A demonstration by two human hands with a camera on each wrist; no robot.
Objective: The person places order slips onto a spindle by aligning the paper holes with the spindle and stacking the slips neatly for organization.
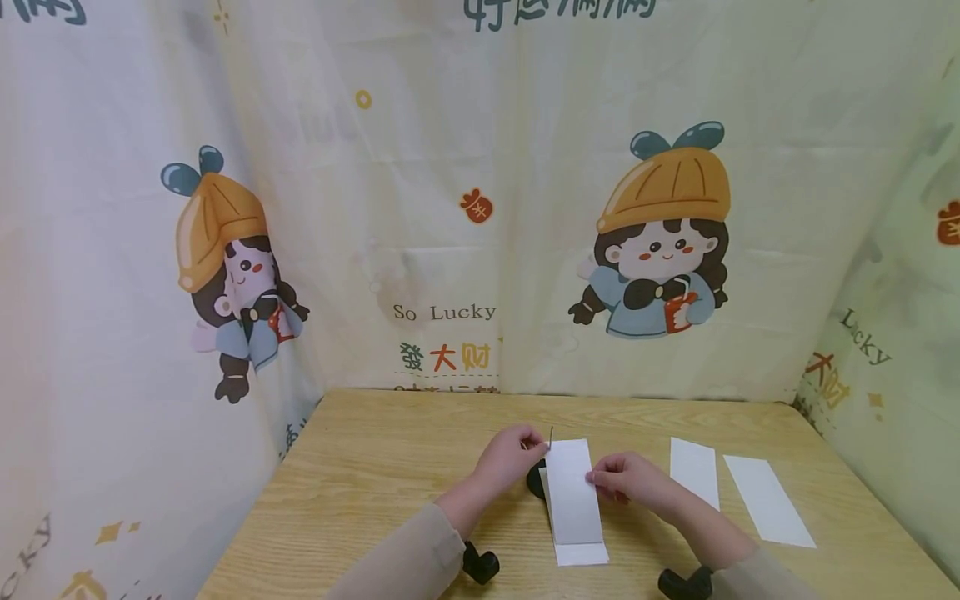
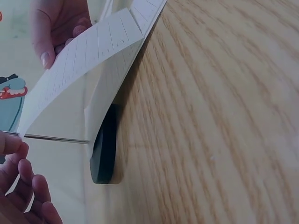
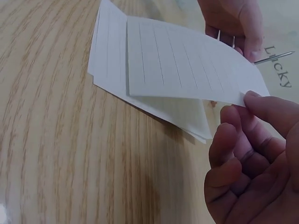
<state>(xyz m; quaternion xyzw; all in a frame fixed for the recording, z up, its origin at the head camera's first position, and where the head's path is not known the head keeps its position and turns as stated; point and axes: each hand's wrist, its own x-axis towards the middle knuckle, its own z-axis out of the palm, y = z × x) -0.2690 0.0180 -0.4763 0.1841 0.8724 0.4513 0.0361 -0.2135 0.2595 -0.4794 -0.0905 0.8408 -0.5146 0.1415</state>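
A metal spike point(image 2: 56, 138) rises from a round black base point(image 2: 104, 149), with lined white paper point(image 2: 79, 56) on it. The paper's upper sheet point(image 3: 173, 60) arches above the sheets beneath, and the spike's tip pokes out past its far end. My left hand point(image 1: 513, 457) pinches that end beside the spike. The right hand point(image 1: 630, 481) pinches the sheet's right edge between thumb and forefinger; its other fingers curl loosely below, in the right wrist view.
Two white paper strips point(image 1: 694, 472) point(image 1: 768, 500) lie on the wooden table point(image 1: 360, 467) to the right. A printed curtain point(image 1: 420, 250) hangs behind the table and at both sides.
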